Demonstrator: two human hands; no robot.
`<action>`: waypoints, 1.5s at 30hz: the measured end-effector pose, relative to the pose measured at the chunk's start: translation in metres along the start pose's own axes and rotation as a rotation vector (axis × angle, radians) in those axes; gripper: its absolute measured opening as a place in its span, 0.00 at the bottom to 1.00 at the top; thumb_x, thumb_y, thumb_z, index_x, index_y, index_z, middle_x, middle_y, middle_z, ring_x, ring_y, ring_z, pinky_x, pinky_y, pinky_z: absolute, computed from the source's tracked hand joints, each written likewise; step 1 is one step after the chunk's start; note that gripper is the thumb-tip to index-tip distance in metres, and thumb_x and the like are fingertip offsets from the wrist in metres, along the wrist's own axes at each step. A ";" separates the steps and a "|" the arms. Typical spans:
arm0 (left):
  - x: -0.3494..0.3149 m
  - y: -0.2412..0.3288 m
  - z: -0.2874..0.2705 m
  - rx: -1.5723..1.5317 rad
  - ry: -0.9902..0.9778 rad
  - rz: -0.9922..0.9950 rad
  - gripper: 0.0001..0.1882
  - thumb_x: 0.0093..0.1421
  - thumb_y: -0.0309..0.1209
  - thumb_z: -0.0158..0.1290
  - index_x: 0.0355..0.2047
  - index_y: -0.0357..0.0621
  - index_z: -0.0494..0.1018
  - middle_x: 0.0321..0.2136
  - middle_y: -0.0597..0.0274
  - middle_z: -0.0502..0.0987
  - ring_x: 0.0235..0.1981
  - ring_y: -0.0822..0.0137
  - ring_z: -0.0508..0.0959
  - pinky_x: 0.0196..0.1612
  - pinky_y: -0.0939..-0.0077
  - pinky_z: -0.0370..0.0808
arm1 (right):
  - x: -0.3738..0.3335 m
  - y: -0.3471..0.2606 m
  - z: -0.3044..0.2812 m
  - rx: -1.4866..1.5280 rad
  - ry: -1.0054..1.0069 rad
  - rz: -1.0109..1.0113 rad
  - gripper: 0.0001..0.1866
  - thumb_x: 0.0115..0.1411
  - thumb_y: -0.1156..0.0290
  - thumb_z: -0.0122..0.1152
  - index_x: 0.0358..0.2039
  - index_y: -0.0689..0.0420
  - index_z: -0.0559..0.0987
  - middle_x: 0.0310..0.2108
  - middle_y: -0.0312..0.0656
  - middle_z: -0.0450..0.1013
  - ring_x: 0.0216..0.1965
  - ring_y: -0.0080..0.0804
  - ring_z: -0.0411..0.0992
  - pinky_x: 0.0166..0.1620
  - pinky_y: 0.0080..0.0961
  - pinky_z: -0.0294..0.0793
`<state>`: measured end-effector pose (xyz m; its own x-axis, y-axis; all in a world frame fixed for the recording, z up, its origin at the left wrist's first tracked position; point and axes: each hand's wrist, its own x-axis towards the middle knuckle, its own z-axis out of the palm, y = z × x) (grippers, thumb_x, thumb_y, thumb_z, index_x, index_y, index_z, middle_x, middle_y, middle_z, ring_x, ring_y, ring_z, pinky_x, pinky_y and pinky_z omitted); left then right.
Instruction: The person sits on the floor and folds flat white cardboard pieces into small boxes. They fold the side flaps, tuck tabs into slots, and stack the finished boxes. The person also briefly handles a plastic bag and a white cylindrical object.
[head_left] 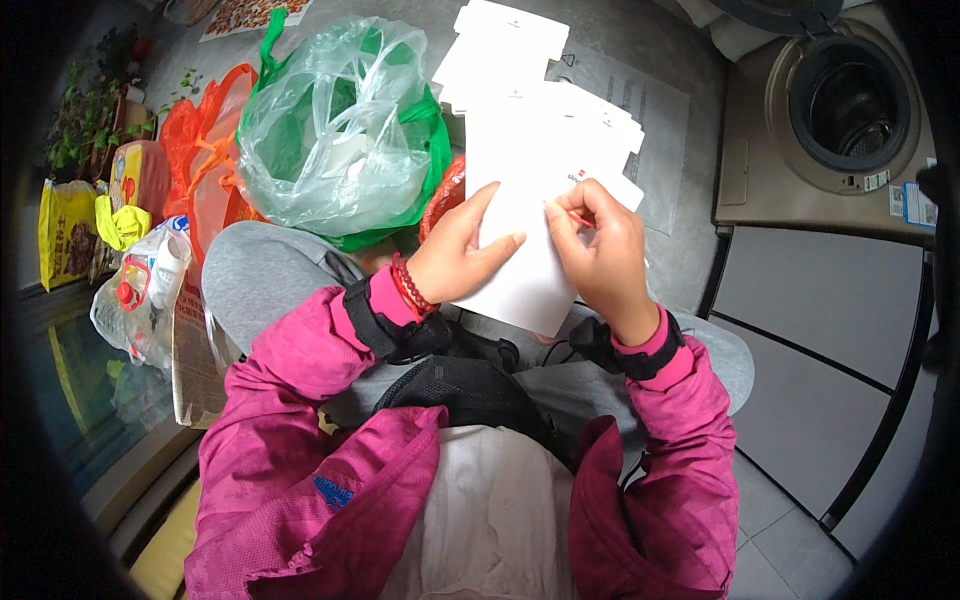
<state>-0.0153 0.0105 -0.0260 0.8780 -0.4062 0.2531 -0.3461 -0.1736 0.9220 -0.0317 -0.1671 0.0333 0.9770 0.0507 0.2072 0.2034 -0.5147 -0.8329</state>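
Note:
A flat, unfolded white cardboard box blank lies before me, its near part over my lap. My left hand grips its left edge, the thumb lying on top and some fingertips hidden. At the right side of the blank, my right hand is closed in a pinch on a small, thin red object. Most of that object is covered by my fingers, so its kind does not show. The right fingertips rest at the white surface. More white cardboard blanks with stepped flaps lie beyond, partly overlapping.
Left of the blanks stands a green bag lined with a clear plastic bag. Orange-red bags and a bag with a plastic bottle sit farther left. A front-loading washing machine and grey cabinet are at right.

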 end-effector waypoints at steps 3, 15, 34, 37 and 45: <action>-0.007 0.002 -0.002 -0.019 -0.109 -0.194 0.33 0.59 0.34 0.57 0.56 0.23 0.58 0.32 0.50 0.74 0.32 0.67 0.74 0.36 0.72 0.72 | 0.001 0.000 0.000 0.014 0.034 0.029 0.07 0.55 0.78 0.60 0.24 0.62 0.70 0.17 0.41 0.66 0.17 0.28 0.64 0.22 0.23 0.64; -0.007 0.017 -0.004 0.038 -0.174 -0.061 0.23 0.60 0.32 0.53 0.51 0.33 0.61 0.30 0.39 0.73 0.30 0.45 0.77 0.32 0.61 0.71 | 0.002 0.003 -0.002 -0.230 0.012 -0.165 0.07 0.54 0.77 0.59 0.24 0.61 0.70 0.16 0.42 0.66 0.16 0.32 0.65 0.22 0.26 0.64; 0.004 0.017 -0.020 -0.586 -0.135 -0.401 0.26 0.61 0.27 0.54 0.56 0.30 0.59 0.48 0.57 0.71 0.48 0.71 0.71 0.53 0.73 0.68 | -0.001 0.004 -0.039 -0.095 -0.040 0.223 0.07 0.53 0.75 0.60 0.22 0.63 0.72 0.13 0.36 0.67 0.14 0.18 0.63 0.21 0.18 0.62; 0.005 0.021 -0.020 -0.560 -0.133 -0.395 0.25 0.61 0.27 0.54 0.55 0.30 0.60 0.46 0.57 0.72 0.46 0.71 0.72 0.51 0.73 0.69 | -0.001 0.004 -0.041 -0.095 -0.042 0.217 0.08 0.53 0.76 0.60 0.21 0.63 0.72 0.13 0.36 0.66 0.15 0.18 0.62 0.21 0.18 0.62; 0.004 0.027 -0.020 -0.497 -0.126 -0.324 0.23 0.61 0.27 0.53 0.54 0.29 0.62 0.46 0.57 0.73 0.46 0.71 0.72 0.51 0.74 0.69 | 0.000 0.006 -0.037 -0.064 0.013 0.183 0.08 0.53 0.75 0.61 0.21 0.63 0.72 0.13 0.37 0.67 0.14 0.19 0.64 0.20 0.19 0.63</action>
<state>-0.0140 0.0225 0.0056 0.8563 -0.5114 -0.0721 0.1547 0.1208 0.9805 -0.0327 -0.2023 0.0474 0.9963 -0.0594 0.0624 0.0176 -0.5678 -0.8230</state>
